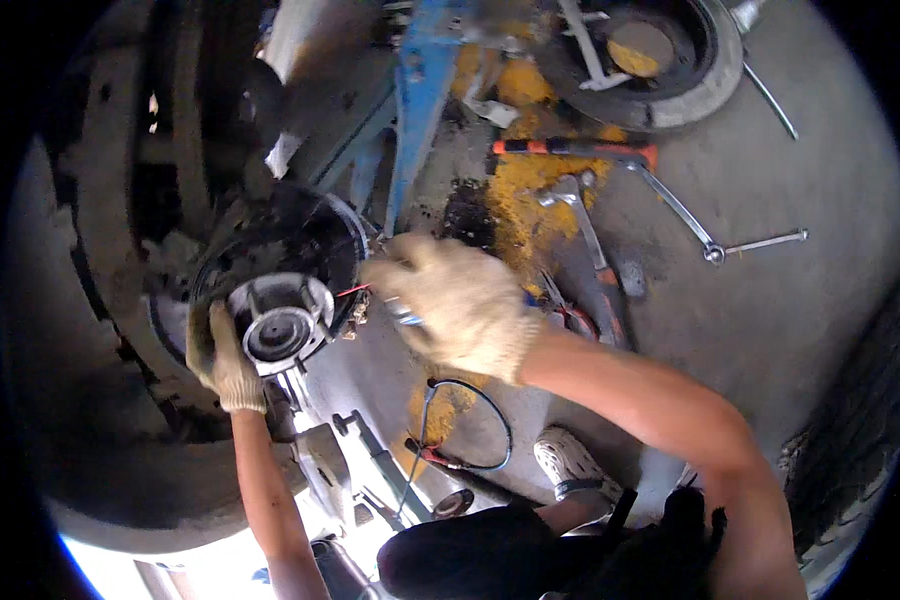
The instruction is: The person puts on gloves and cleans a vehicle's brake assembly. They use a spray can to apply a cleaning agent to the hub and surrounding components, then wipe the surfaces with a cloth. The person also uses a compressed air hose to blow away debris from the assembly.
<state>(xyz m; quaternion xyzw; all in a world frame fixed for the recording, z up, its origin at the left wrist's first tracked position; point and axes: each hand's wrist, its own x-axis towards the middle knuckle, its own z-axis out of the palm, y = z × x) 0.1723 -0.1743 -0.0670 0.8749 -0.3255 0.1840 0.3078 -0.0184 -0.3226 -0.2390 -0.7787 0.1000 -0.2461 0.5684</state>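
A pale grey wheel hub [280,330] with a round dark centre sits in front of a dark brake assembly [315,225] at the left. My left hand [220,360], in a cream knit glove, grips the hub's left edge; some of its fingers are hidden. My right hand [455,305], gloved alike and smeared by motion, is just right of the hub. Its fingers are closed round what looks like a spray can [406,314], mostly covered by the glove. From it a thin red straw [353,290] points toward the hub.
A blue stand [420,100] rises behind the brake assembly. On the stained floor lie a hammer [588,225], a red-and-black handled tool [575,149], a wrench [675,210], pliers [560,305] and a looped hose [510,425]. A wheel [695,105] lies far right; a jack [335,475] stands below the hub.
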